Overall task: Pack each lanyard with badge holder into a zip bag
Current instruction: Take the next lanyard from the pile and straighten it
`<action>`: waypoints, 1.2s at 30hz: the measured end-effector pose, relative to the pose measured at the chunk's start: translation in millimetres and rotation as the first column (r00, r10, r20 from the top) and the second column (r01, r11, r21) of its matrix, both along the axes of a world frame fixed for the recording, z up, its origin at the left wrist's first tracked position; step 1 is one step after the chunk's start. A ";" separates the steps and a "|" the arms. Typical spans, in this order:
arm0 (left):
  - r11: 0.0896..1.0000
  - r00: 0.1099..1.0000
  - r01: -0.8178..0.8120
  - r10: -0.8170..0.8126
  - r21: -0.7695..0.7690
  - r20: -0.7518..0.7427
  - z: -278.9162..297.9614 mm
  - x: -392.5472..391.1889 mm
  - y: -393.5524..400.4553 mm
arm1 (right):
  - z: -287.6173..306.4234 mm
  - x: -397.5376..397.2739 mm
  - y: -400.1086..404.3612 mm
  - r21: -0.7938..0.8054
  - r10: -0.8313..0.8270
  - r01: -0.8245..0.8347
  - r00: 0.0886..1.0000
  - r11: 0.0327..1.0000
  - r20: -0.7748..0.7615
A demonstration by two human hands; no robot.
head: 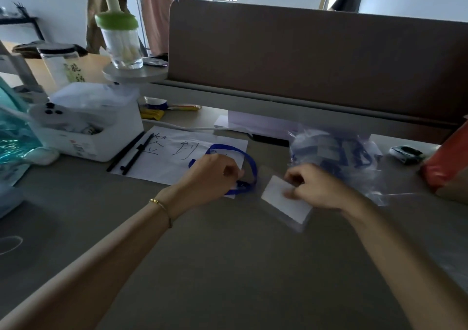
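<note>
Now the left hand (215,175) pinches the looped blue fabric lanyard (243,170) mid-desk over a white handwritten sheet (162,157), while the right hand (314,185) grips the clear white-carded badge holder (283,200) beside it, near the grey desk's (228,266) far edge

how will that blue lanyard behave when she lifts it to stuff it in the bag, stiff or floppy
Probably floppy: the blue lanyard lies in a loose curved loop on the desk, so it should droop from the left hand gripping it. It looks like thin strap, so likely light. The badge holder in the right hand looks flat and stiffer, and may swing if they are joined.
</note>
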State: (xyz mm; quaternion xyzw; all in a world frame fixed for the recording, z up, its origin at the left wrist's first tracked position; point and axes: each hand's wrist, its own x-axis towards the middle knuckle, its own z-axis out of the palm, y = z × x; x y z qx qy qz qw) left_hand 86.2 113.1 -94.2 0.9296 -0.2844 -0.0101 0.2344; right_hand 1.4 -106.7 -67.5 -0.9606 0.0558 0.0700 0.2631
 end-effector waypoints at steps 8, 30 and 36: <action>0.897 0.842 -0.093 -0.161 -0.433 -0.515 26.6 -12.1 2.2 | 7.4 23.1 24.5 0.579 -0.217 0.068 0.957 0.813 0.191; 0.704 0.844 -0.383 0.003 -0.598 -0.537 28.1 11.1 20.0 | 6.0 20.6 13.9 0.456 -0.093 -0.028 0.966 0.889 0.241; 0.763 0.901 -0.275 -0.008 -0.585 -0.434 32.9 -6.7 1.4 | 22.2 -16.9 -24.9 0.819 -0.180 -0.006 0.974 0.574 0.134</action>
